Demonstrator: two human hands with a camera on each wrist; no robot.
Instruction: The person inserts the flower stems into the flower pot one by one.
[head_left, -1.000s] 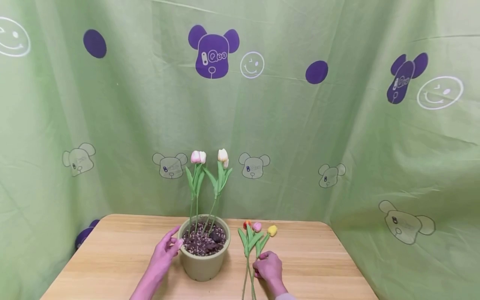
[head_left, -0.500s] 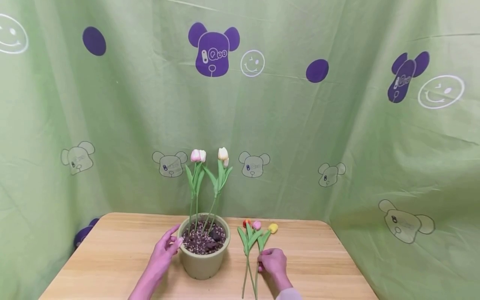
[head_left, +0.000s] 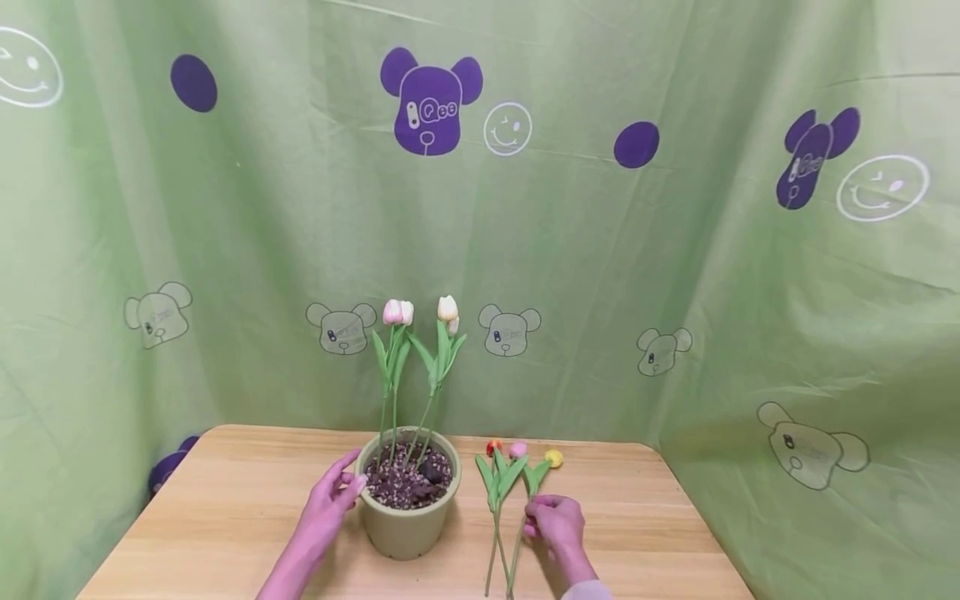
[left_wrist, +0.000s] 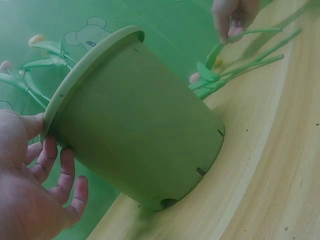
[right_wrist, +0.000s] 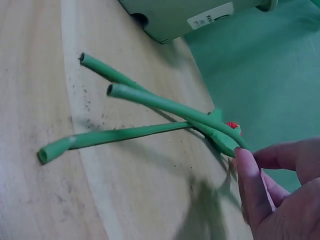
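A green flower pot (head_left: 405,533) filled with dark soil (head_left: 405,483) stands on the table. Rising from it are a pink-and-white tulip (head_left: 393,312) and a cream tulip (head_left: 447,308), among others. My left hand (head_left: 326,504) holds the pot's left rim, thumb at the top and fingers beneath the lip (left_wrist: 47,132). To the right of the pot, my right hand (head_left: 557,523) pinches the stem of a yellow tulip (head_left: 553,458) between thumb and fingertips. Beside it lie a red tulip (head_left: 493,447) and a pink tulip (head_left: 518,450), stems crossing.
The wooden table (head_left: 225,508) ends at a rounded back edge. A green printed curtain (head_left: 570,250) hangs behind and on both sides. Dark crumbs (right_wrist: 87,107) are scattered on the tabletop near the stem ends.
My right hand has shifted a little to the right with the yellow tulip, drawing it away from the other loose tulips. My left hand and the pot stay in place.
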